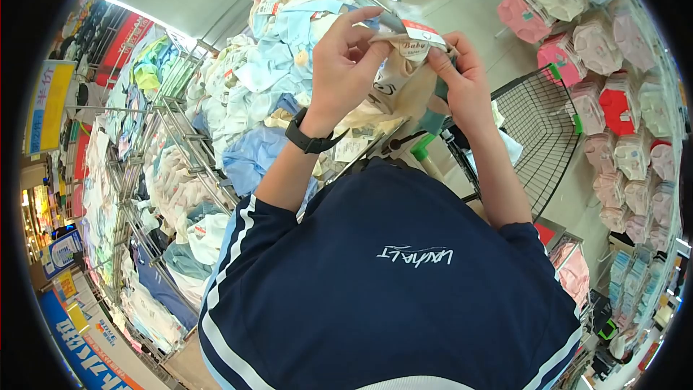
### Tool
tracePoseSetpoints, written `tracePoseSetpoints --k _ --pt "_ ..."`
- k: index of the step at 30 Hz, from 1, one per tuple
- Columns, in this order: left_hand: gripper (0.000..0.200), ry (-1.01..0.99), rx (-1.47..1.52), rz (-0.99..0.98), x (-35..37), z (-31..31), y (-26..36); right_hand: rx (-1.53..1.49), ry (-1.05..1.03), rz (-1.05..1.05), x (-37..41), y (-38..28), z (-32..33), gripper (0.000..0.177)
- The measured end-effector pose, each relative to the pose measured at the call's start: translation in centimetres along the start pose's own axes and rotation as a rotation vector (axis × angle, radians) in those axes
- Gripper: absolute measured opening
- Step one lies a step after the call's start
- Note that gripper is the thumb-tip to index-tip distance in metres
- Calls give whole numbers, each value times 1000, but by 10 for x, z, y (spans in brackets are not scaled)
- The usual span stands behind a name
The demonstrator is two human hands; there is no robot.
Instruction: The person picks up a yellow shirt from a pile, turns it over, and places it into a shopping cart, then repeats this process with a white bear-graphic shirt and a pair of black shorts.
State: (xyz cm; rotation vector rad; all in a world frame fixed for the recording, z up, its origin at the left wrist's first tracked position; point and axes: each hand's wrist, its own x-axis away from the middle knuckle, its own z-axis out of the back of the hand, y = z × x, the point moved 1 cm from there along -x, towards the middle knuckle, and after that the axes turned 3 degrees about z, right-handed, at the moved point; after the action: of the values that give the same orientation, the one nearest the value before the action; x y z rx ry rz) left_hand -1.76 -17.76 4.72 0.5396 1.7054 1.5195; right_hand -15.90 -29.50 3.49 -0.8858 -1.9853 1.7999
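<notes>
Left hand (346,58) and right hand (462,76) pinch the cream garment (397,76), seemingly checking its label (413,48); next calls for steady spreading!

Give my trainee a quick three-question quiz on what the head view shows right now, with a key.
1. True or false: the left hand and the right hand both hold the garment.
2. Which wrist wears the black watch: A) left, B) right, C) neither?
3. Fill in: the large word on the pale label between the hands is "____".

Key: 1. True. 2. A. 3. Baby.
</notes>
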Motion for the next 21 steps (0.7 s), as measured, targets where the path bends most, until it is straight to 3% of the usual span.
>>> tracePoseSetpoints --k 5,11,14,18,21 --pt "23 83 24 -30 -2 0 -3 -110 -50 9 -2 0 9 11" --pt "13 -202 1 67 -1 11 -20 -431 -53 -17 4 -9 7 6" --pt "10 -184 312 69 2 4 -8 -389 -78 4 4 1 18 8" --pt "10 -256 334 80 1 19 -12 -231 -65 38 6 -2 19 10" --pt "13 -164 284 66 1 11 0 -212 -55 25 7 -8 19 11"
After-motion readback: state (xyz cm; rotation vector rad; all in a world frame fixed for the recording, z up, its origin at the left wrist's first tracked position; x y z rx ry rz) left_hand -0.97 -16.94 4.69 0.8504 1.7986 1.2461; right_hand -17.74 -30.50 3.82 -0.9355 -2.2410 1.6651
